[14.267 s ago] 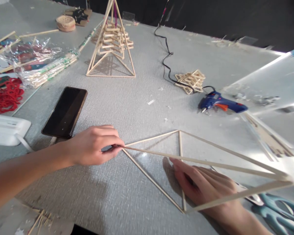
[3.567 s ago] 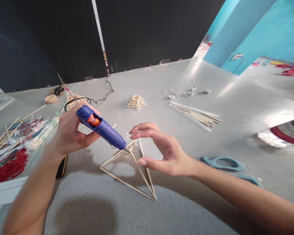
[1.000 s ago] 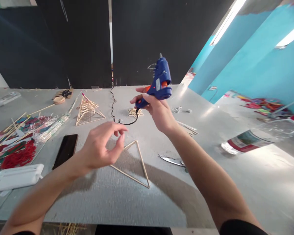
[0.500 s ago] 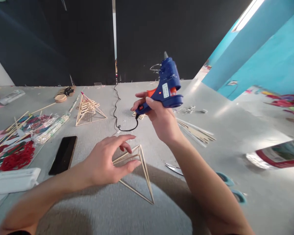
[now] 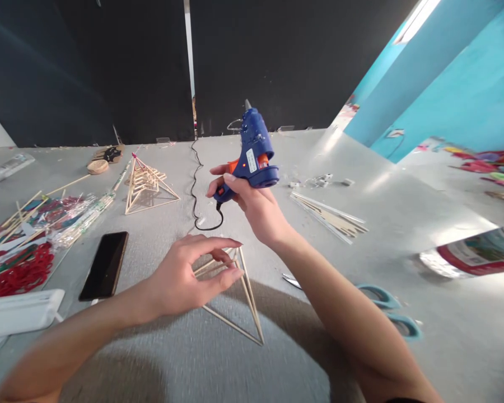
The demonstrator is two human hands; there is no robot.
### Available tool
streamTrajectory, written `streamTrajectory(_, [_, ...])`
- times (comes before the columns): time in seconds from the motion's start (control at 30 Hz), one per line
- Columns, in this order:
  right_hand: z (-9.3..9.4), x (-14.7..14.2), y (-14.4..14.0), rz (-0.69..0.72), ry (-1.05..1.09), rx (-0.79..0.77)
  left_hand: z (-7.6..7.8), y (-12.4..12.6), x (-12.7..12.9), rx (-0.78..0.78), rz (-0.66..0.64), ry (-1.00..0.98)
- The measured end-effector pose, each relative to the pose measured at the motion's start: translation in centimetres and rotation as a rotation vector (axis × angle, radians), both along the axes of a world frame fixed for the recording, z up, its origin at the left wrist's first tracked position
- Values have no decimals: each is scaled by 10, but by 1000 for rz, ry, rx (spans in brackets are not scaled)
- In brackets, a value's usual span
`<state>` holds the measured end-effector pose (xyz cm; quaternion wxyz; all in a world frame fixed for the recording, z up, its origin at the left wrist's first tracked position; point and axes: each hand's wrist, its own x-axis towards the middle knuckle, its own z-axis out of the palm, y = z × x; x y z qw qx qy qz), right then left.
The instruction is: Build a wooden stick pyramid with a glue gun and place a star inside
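A thin wooden stick frame (image 5: pixel 241 302) shaped like a pyramid lies on the grey table (image 5: pixel 185 358) in front of me. My left hand (image 5: pixel 189 277) is curled around its upper corner, fingertips touching the sticks. My right hand (image 5: pixel 252 204) holds a blue hot glue gun (image 5: pixel 252 154) up above the table, nozzle pointing upward, its black cord (image 5: pixel 195 184) trailing away to the back.
A black phone (image 5: pixel 104 265) and a white box (image 5: pixel 17 312) lie at the left, with red cord (image 5: pixel 21 273) and packs of sticks (image 5: pixel 75 215). A finished stick pyramid (image 5: pixel 145 184) stands behind. Teal scissors (image 5: pixel 382 305) and loose sticks (image 5: pixel 331 215) lie at the right.
The glue gun went from my left hand at the frame's corner to my right hand, raised and nozzle up. My left hand came down onto the frame's top corner.
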<state>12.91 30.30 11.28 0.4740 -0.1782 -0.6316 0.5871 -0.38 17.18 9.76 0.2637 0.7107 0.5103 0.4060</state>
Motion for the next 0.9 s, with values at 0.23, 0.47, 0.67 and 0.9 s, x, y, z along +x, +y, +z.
streamTrajectory(0.23, [4,2,-1,-27,-12,2,-4,0,2,-13,2,-27])
streamTrajectory(0.47, [6,3,-1,-21,-24,-1,-4,1,2,-13,-1,-37])
streamTrajectory(0.67, [5,2,-1,-24,-22,0,-6,4,1,-16,10,-36])
streamTrajectory(0.9, [5,2,-1,-15,10,-17,-8,3,1,-19,4,-39])
